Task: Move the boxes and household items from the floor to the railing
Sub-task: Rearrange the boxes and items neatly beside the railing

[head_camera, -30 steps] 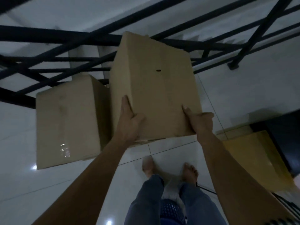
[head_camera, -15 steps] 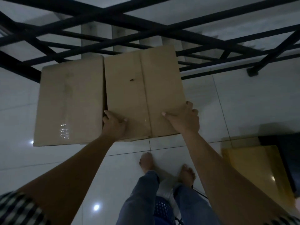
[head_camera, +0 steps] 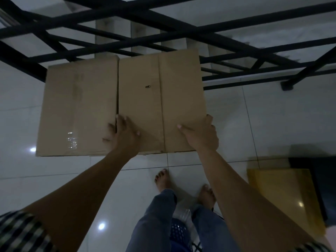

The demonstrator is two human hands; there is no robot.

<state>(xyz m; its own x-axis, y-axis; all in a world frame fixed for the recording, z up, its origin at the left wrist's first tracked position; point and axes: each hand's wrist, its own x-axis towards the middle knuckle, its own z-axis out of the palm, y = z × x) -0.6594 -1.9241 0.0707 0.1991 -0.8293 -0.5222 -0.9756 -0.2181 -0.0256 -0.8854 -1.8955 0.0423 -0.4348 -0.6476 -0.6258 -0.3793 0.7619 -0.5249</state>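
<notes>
Two brown cardboard boxes stand side by side against the black metal railing (head_camera: 163,39), their tops level. I hold the right box (head_camera: 160,91) at its near corners. My left hand (head_camera: 123,135) is on the near left corner, thumb on top and fingertips tucked into the seam beside the left box (head_camera: 78,106). My right hand (head_camera: 201,135) grips the near right corner, thumb flat on top and fingers wrapped round the right side. What the boxes rest on is hidden beneath them.
Glossy white floor tiles (head_camera: 272,115) lie all round, with my bare feet just behind the boxes. A yellow box (head_camera: 283,197) and a dark object (head_camera: 323,179) sit at the lower right. A blue perforated basket (head_camera: 179,233) shows between my legs. Stairs drop away beyond the railing.
The right box came down from a raised, tilted hold and now sits flush beside the left box. My hands stayed on its near corners, and my left fingers reached the seam.
</notes>
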